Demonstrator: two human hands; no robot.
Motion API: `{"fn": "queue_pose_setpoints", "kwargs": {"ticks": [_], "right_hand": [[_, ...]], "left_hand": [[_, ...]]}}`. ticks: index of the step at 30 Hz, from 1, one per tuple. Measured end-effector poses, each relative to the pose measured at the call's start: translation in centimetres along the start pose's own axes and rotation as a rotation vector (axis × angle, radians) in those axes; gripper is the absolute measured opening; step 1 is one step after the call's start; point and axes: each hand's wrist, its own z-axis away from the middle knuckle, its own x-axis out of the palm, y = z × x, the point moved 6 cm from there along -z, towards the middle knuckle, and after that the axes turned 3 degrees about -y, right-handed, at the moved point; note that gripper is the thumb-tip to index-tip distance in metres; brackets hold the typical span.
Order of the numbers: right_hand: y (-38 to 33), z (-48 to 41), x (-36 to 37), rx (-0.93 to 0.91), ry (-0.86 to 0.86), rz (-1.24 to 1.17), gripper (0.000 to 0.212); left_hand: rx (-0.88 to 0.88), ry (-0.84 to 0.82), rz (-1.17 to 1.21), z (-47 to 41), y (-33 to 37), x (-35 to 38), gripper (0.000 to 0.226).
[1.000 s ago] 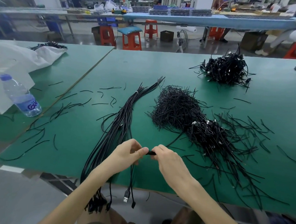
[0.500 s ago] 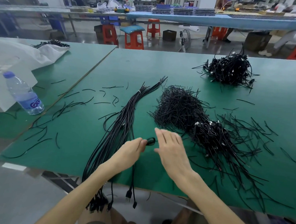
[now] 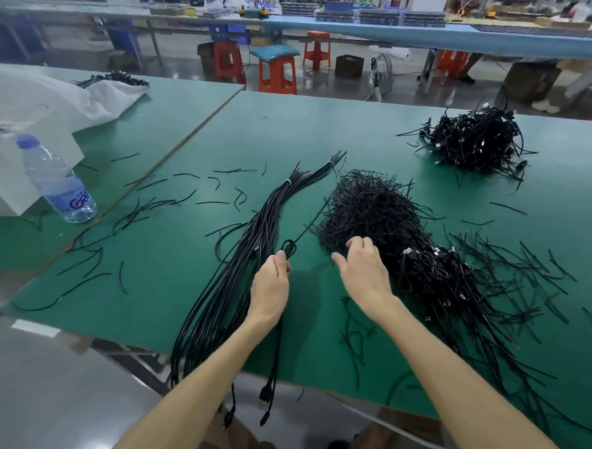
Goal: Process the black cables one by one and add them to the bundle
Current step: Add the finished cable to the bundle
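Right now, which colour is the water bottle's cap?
The cap is blue-violet; the head view shows it.

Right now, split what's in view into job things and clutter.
Job: cable pinched in left hand; bundle; cable pile; right hand.
Clutter: bottle; white bag; stools; loose ties.

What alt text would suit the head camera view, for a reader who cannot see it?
A person's left hand pinches one looped black cable beside a long cable bundle on a green table, while the open right hand hovers at a tangled black pile. A water bottle stands far left.
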Motion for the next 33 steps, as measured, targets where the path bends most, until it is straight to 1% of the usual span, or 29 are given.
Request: {"fn": "queue_pose_setpoints", "kwargs": {"ticks": [3, 6, 12, 16, 20, 26, 29, 32, 33], "right_hand": [[0.0, -2.3, 0.7, 0.121, -0.040, -0.034, 0.049], [-0.7, -3.6, 1.6, 0.148, -0.049, 0.016, 0.049], [-0.8, -3.9, 2.9, 0.219, -0.040, -0.003, 0.027], [0.1, -3.6, 2.5, 0.178, -0.044, 0.025, 0.024], [0.4, -2.8, 2.4, 0.083, -0.048, 0.162, 0.022], [1.0, -1.5, 1.3, 0.002, 0.071, 0.176, 0.025], [1.4, -1.0, 0.6, 0.011, 0.103, 0.085, 0.022], [1.6, -0.4, 0.1, 0.021, 0.090, 0.003, 0.022], [1.5, -0.1, 0.0, 0.018, 0.079, -0.060, 0.021]], "left_hand": [[0.004, -0.026, 0.035, -0.4, -0.1, -0.4, 0.045], [0.012, -0.054, 0.036, -0.3, 0.0, -0.4, 0.045], [0.033, -0.041, 0.010, -0.1, 0.1, -0.5, 0.046], [0.035, -0.042, -0.005, -0.1, -0.1, -0.5, 0.045], [0.043, -0.050, 0.007, -0.1, -0.2, -0.4, 0.046], [0.042, -0.060, 0.008, 0.1, -0.1, -0.4, 0.046], [0.039, -0.059, 0.005, 0.2, -0.1, -0.4, 0.045], [0.033, -0.062, 0.009, 0.2, -0.1, -0.4, 0.046], [0.032, -0.062, 0.007, 0.1, -0.1, -0.4, 0.046]]}}
